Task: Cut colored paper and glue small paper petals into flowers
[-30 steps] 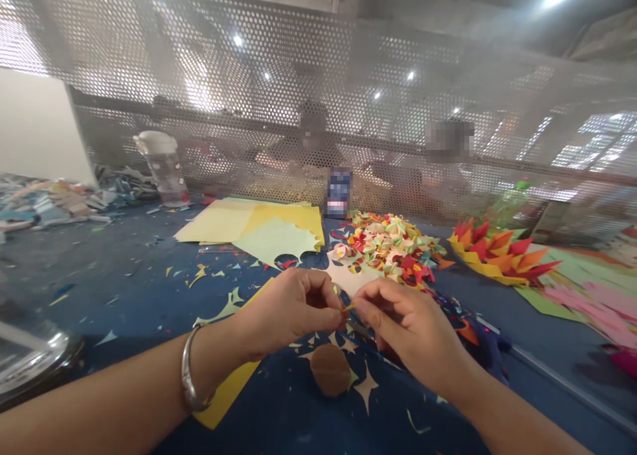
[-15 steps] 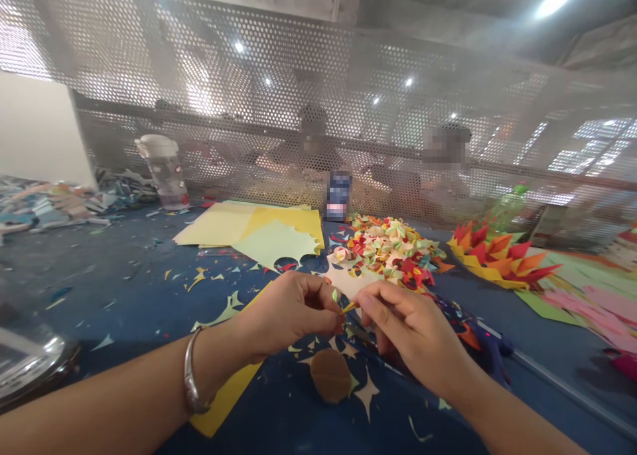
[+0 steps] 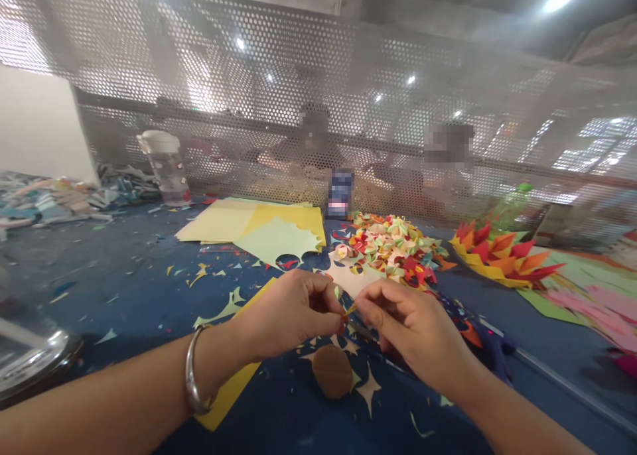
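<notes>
Between my two hands is a small piece of yellow paper (image 3: 351, 308), mostly covered by fingers. My left hand (image 3: 293, 312), with a silver bangle on its wrist, pinches one end between thumb and index finger. On the other side, my right hand (image 3: 413, 325) has its thumb and fingers closed on the same piece. Below them on the dark blue table lie a brown round disc (image 3: 332, 373) and a pale star-shaped scrap (image 3: 369, 390). A heap of small folded paper pieces (image 3: 393, 239) in red, yellow, cream and green sits just beyond my right hand.
Paper sheets (image 3: 219, 219) with cut-out edges lie beyond my left hand. A phone (image 3: 340, 195) stands against the perforated screen (image 3: 223, 110). A lidded cup (image 3: 166, 170) is at left, a pointed red-and-yellow paper piece (image 3: 502, 256) at right. People sit behind the screen.
Both hands stay pinched on the yellow paper, with slight finger movement. The view has shifted a little; nothing on the table has visibly moved.
</notes>
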The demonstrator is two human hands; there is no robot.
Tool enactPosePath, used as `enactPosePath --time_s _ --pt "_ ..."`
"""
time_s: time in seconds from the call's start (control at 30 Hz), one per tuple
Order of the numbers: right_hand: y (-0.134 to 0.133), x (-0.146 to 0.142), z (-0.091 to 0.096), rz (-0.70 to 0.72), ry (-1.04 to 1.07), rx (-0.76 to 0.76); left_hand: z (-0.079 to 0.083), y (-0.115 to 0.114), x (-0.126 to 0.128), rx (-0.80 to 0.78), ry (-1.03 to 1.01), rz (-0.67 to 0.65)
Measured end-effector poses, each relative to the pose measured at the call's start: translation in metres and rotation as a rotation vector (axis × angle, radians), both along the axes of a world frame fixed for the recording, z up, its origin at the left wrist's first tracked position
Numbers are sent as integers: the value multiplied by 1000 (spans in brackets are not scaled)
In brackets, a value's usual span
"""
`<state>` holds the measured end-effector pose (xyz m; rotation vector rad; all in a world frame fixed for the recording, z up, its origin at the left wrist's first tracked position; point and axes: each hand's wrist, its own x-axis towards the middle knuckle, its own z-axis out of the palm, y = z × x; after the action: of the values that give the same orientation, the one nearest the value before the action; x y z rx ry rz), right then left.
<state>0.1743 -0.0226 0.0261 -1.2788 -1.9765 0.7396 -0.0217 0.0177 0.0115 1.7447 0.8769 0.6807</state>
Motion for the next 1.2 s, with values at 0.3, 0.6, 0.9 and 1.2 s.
enactPosePath --time_s 0.3,0.6,0.9,1.2 --pt "0 2 -3 -6 -12 17 5 0 -2 -31 -10 -53" --pt "1 1 0 -1 5 9 8 -1 1 -251 -211 -103" --pt "0 2 -1 8 11 9 12 -1 1 -273 -185 -66" --pt "-2 4 -2 0 -19 31 10 -1 1 -276 -182 -89"
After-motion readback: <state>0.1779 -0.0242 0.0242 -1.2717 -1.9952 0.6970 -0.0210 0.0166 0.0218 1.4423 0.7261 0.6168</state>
